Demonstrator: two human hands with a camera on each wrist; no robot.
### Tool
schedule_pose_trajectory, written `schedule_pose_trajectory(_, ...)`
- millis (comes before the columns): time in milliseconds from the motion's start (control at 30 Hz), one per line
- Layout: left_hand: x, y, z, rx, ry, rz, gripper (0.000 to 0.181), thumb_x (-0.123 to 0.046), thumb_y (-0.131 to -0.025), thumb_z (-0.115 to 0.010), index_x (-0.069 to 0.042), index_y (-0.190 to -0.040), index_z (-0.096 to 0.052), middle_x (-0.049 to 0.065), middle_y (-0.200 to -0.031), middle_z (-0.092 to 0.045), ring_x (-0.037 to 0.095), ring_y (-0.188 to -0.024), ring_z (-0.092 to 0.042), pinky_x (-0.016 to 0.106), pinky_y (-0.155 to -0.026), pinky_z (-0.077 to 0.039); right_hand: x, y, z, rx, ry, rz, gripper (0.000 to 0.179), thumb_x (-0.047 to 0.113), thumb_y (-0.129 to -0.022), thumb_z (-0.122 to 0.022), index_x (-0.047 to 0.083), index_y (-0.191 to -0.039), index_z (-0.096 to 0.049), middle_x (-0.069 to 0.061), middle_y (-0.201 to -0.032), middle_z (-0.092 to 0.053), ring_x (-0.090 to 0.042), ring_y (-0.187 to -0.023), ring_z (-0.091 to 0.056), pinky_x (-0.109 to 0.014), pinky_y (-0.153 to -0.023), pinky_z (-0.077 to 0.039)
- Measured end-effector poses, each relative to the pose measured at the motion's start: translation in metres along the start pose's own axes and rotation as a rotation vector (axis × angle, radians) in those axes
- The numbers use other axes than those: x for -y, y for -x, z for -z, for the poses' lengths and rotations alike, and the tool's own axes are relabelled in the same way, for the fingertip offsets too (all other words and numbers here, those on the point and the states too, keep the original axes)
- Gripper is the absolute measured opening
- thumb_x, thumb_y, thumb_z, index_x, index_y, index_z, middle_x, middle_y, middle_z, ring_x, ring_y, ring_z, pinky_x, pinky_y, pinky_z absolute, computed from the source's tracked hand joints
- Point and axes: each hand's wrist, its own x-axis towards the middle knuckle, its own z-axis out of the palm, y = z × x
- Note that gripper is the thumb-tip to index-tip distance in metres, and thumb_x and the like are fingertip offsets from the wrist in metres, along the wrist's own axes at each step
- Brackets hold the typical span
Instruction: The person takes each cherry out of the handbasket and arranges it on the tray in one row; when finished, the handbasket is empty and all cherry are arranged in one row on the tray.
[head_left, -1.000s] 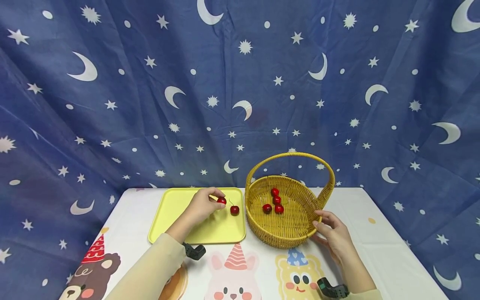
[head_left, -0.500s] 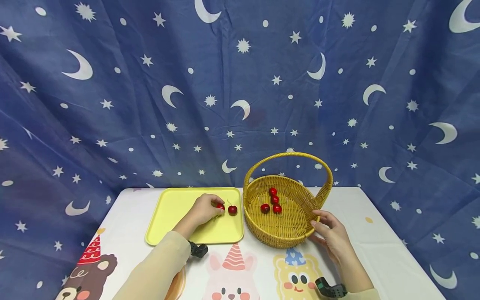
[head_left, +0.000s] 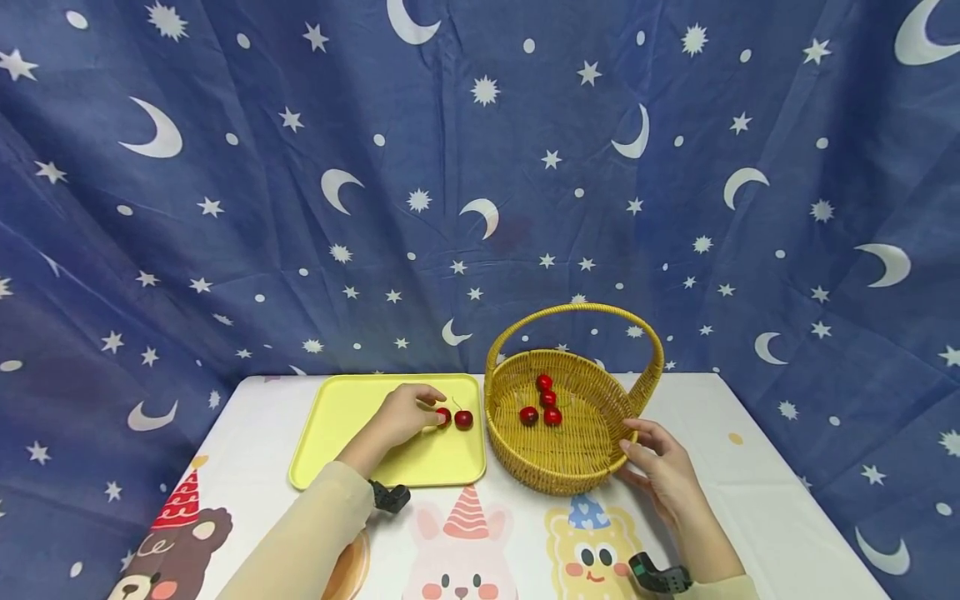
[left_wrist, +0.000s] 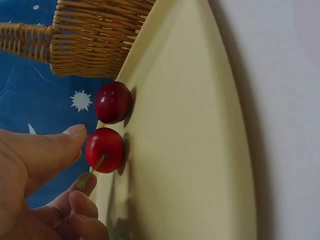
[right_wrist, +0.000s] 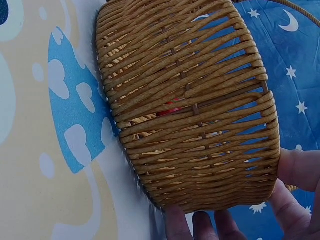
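Two red cherries lie side by side on a yellow tray (head_left: 337, 454). My left hand (head_left: 401, 417) is at the nearer cherry (left_wrist: 105, 150), thumb and index finger parted around it, the thumb tip right by its skin. Its stem points back toward my fingers. The other cherry (head_left: 463, 420), darker, sits just to the right, its thin stem upright in the head view. With my right hand (head_left: 667, 475) I grip the right rim of a wicker basket (right_wrist: 200, 110), thumb at the rim and fingers around the outside. Several cherries (head_left: 548, 399) lie inside the basket.
The basket's tall arched handle (head_left: 577, 308) rises over it. The basket stands close to the tray's right edge. Beneath both is a white cloth (head_left: 750, 500) with cartoon animals. A blue star-and-moon curtain (head_left: 480, 167) hangs behind the table.
My left hand has lowered the cherry onto the tray beside the other one, and its fingers have come apart from it. My right hand stays on the basket; the head view has shifted slightly.
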Motion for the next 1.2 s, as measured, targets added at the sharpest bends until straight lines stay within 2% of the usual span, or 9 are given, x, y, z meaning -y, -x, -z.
schedule_pose_trajectory(133,0.000,0.001,0.000,0.006,-0.003,-0.013,0.029,-0.012,-0.088,-0.087,-0.013,-0.117,-0.081,0.009,-0.119,-0.077,0.022,-0.102,-0.072,0.034,-0.081,-0.057,0.000,-0.001,-0.001,-0.004,0.011,0.008,0.047,0.010,-0.105,-0.067,0.005,-0.149,-0.053,-0.007,-0.128,-0.053,-0.014,-0.108,-0.067,-0.036,-0.089,-0.065)
schedule_pose_trajectory(267,0.003,0.001,-0.006,-0.012,-0.073,-0.025,0.027,-0.016,-0.085,-0.090,-0.016,-0.112,-0.082,0.003,-0.110,-0.079,0.019,-0.099,-0.068,0.037,-0.089,-0.053,-0.001,0.001,-0.002,-0.007,0.008,0.004,0.045,0.011,-0.105,-0.068,0.007,-0.148,-0.055,-0.007,-0.127,-0.052,-0.014,-0.108,-0.067,-0.036,-0.089,-0.065)
schedule_pose_trajectory(467,0.006,0.004,-0.009,-0.058,-0.094,-0.005,0.027,-0.014,-0.083,-0.091,-0.013,-0.107,-0.079,0.004,-0.094,-0.073,0.019,-0.086,-0.063,0.032,-0.077,-0.050,-0.001,0.002,-0.002,-0.001,-0.001,0.000,0.045,0.011,-0.104,-0.069,0.008,-0.146,-0.056,-0.007,-0.128,-0.052,-0.013,-0.107,-0.066,-0.036,-0.089,-0.065)
schedule_pose_trajectory(667,-0.005,0.008,-0.001,-0.098,-0.133,0.001,0.036,-0.026,-0.088,-0.088,-0.013,-0.120,-0.077,0.008,-0.110,-0.075,0.025,-0.100,-0.068,0.039,-0.086,-0.055,-0.001,0.000,0.000,-0.002,-0.001,0.000,0.046,0.011,-0.105,-0.068,0.008,-0.148,-0.055,-0.006,-0.128,-0.051,-0.013,-0.108,-0.066,-0.036,-0.090,-0.064)
schedule_pose_trajectory(767,-0.023,0.015,0.007,-0.143,-0.127,-0.035,0.036,-0.028,-0.090,-0.087,-0.014,-0.122,-0.077,0.008,-0.116,-0.074,0.026,-0.101,-0.067,0.041,-0.086,-0.055,-0.001,0.001,-0.001,0.000,-0.004,-0.004,0.044,0.011,-0.104,-0.069,0.009,-0.146,-0.057,-0.007,-0.128,-0.052,-0.013,-0.108,-0.065,-0.037,-0.090,-0.064)
schedule_pose_trajectory(867,-0.052,0.028,0.011,-0.145,-0.054,-0.109,0.030,-0.024,-0.090,-0.088,-0.016,-0.118,-0.078,0.007,-0.112,-0.074,0.023,-0.085,-0.065,0.036,-0.073,-0.054,-0.001,0.001,-0.001,-0.001,-0.009,-0.006,0.041,0.010,-0.104,-0.069,0.010,-0.144,-0.059,-0.007,-0.127,-0.052,-0.013,-0.107,-0.066,-0.037,-0.090,-0.064)
schedule_pose_trajectory(967,-0.085,0.044,0.006,-0.066,0.038,-0.230,0.025,-0.020,-0.090,-0.088,-0.017,-0.113,-0.079,0.006,-0.108,-0.075,0.018,-0.073,-0.060,0.030,-0.063,-0.051,-0.001,0.001,-0.001,-0.006,-0.010,-0.007,0.041,0.010,-0.104,-0.068,0.010,-0.144,-0.058,-0.007,-0.126,-0.052,-0.012,-0.106,-0.066,-0.037,-0.089,-0.065)
schedule_pose_trajectory(1067,-0.114,0.058,-0.008,0.063,0.085,-0.332,0.025,-0.018,-0.089,-0.088,-0.019,-0.113,-0.079,0.002,-0.108,-0.075,0.013,-0.078,-0.063,0.027,-0.066,-0.053,0.000,0.000,-0.001,-0.007,-0.006,-0.011,0.043,0.010,-0.104,-0.068,0.009,-0.146,-0.057,-0.007,-0.127,-0.052,-0.012,-0.105,-0.066,-0.035,-0.088,-0.065)
schedule_pose_trajectory(1200,-0.138,0.055,-0.036,0.199,0.070,-0.366,0.029,-0.017,-0.089,-0.089,-0.024,-0.115,-0.077,-0.009,-0.110,-0.074,0.011,-0.092,-0.067,0.027,-0.078,-0.057,0.000,-0.001,-0.001,-0.009,-0.003,-0.014,0.045,0.009,-0.105,-0.067,0.007,-0.148,-0.054,-0.007,-0.127,-0.051,-0.012,-0.106,-0.065,-0.035,-0.088,-0.065)
